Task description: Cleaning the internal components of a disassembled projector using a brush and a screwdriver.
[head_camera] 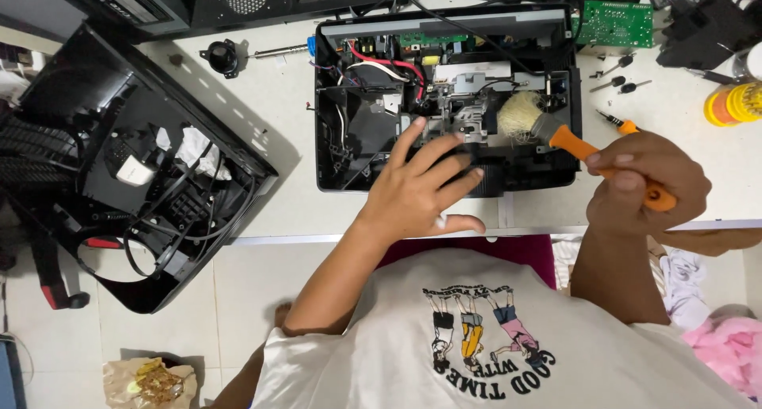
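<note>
One brush [530, 117] is the thing in hand: an orange handle, a metal ferrule and a pale, splayed tuft of bristles that rests on the parts near the right end of the open case [329, 139]. It looks light and easy to steer, the handle stiff, the tuft soft enough to bend round small parts; the handle, well back from the ferrule, seems the sound place to grip it. The right hand [647, 183] is clenched round that handle, thumb on top, at the table's front edge. The left hand [425, 188] lies flat and released, fingers spread, on the case's black front part, grasping nothing large; a small white bit shows by its thumb, too small to tell.

The case is a black plastic shell with its top off, full of boards, red, white and black wires and a grey metal block. It probably is stiff but fragile inside, so the outer walls would be the safest hold.

Further out on the white table [278, 202], a second black shell [151, 179] lies tilted at the left, a green board [615, 24] and loose screws [623, 83] at the upper right.
</note>
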